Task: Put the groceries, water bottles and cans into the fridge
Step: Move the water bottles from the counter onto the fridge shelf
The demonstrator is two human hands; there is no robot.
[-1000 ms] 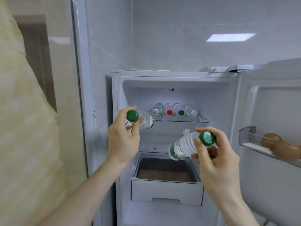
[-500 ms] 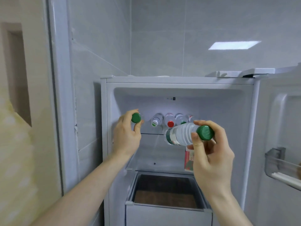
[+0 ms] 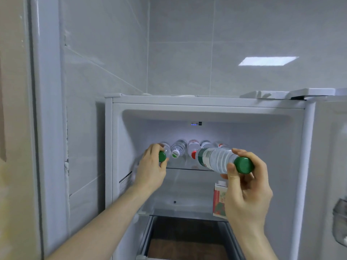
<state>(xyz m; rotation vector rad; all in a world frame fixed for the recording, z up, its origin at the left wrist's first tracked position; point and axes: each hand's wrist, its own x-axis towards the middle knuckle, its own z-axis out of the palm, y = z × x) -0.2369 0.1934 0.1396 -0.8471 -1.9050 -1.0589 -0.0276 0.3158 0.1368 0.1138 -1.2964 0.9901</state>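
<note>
Grey tiled walls and a reflected ceiling light sit behind a small white fridge (image 3: 206, 109) with its door swung open to the right, so that's the setting.

Main thing going on: two clear plastic water bottles with green caps. The one at the left end of the row (image 3: 165, 153) is lying flat with its far end already on the glass top shelf (image 3: 187, 168). The left hand (image 3: 152, 171) has its fingers curled round the cap end, and holding it by the cap looks like the easy way to push it deep without the knuckles hitting the fridge wall. The other green-capped bottle (image 3: 216, 160) is out in front of the shelf, horizontal and base-first, held near the cap by the right hand (image 3: 246, 192), thumb on the near side and fingers wrapped over the top. It's probably aimed that way so it slides in beside the others.

Farther back on that shelf are more clear bottles lying on their sides, caps toward the viewer: one with a white and green cap (image 3: 176, 152) and one with a red cap (image 3: 193, 153), plus a couple behind the held bottle that are hard to make out. Laying them flat likely suits the low headroom up there.

One level down, a red and white drink carton (image 3: 218, 201) stands upright at the right, partly behind the right hand. Below that is an open drawer (image 3: 187, 244). On the door, far right, there's a clear door bin (image 3: 339, 228), too blurry to tell what it holds.
</note>
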